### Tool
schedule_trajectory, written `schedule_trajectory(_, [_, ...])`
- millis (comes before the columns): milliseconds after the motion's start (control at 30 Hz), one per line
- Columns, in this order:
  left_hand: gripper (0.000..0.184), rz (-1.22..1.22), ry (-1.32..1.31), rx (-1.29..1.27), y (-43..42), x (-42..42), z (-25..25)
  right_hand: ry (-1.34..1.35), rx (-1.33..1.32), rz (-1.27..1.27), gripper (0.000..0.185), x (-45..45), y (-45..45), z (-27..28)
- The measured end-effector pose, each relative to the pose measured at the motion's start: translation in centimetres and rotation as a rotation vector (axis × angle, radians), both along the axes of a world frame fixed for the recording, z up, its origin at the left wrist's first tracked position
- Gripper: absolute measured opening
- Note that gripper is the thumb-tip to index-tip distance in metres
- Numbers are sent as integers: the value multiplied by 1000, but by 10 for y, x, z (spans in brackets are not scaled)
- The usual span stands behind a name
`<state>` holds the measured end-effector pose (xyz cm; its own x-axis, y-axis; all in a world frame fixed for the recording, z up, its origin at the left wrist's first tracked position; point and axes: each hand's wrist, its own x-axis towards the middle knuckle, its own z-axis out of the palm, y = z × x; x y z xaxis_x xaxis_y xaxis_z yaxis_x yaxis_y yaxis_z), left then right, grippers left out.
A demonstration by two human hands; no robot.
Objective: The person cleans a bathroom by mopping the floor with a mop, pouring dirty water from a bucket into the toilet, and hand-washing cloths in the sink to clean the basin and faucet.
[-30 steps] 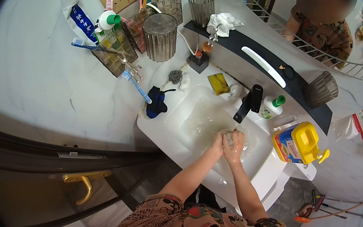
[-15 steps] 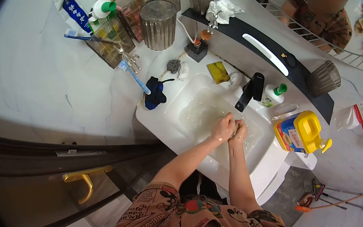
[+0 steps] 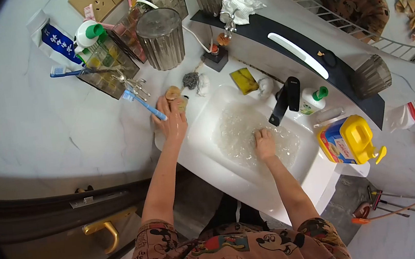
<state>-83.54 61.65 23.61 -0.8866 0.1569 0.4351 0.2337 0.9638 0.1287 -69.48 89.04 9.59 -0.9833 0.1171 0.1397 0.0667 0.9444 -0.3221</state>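
At the sink's left corner, my left hand (image 3: 173, 122) is closed around a crumpled tan, cloth-like bundle (image 3: 173, 92), which sticks out past the fingertips. A light-blue toothbrush (image 3: 145, 106) crosses in front of this hand. The dark-blue cloth there is almost wholly covered. My right hand (image 3: 265, 144) dips into cloudy, rippling water (image 3: 236, 131) in the white sink (image 3: 205, 153). Its fingers are curled together, and whatever they hold is hidden. Above this hand reaches the black faucet (image 3: 285, 100).
Behind the sink lie a steel scrubber (image 3: 190, 81) and a yellow sponge (image 3: 244, 81). A green-capped bottle (image 3: 314, 100) and a yellow-blue detergent jug (image 3: 346, 141) stand at the right. A ribbed cup (image 3: 160, 39) is at the back left, and a door handle (image 3: 107, 232) at lower left.
My hands were together over the water, squeezing something. My left hand has moved left to the sink corner, over the dark-blue cloth; my right hand stays in the basin. The view has shifted slightly.
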Motion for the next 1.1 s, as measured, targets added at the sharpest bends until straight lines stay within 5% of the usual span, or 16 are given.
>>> schedule_trajectory(200, [51,64,-90,41,30,-9,2,7,14,24,17,-14,0,-5])
schedule_trajectory(467, [26,-162,-42,-213,29,-58,-38,16,-54,76,15,-12,8,-5])
schedule_trajectory(600, [26,-78,-227,-188,51,-68,-13,84,-135,-35,14,-3,7,-4])
schedule_trajectory(700, [27,-50,-99,-62,62,-56,6,105,-216,-88,12,9,13,8])
schedule_trajectory(800, [31,-351,-53,47,60,-59,-6,86,-304,-147,11,30,17,20])
schedule_trajectory(900, [45,-605,-323,282,87,-64,-19,70,-398,-222,12,49,16,28])
schedule_trajectory(1100, [75,-672,-375,66,168,-69,-3,34,-555,-318,13,75,2,33])
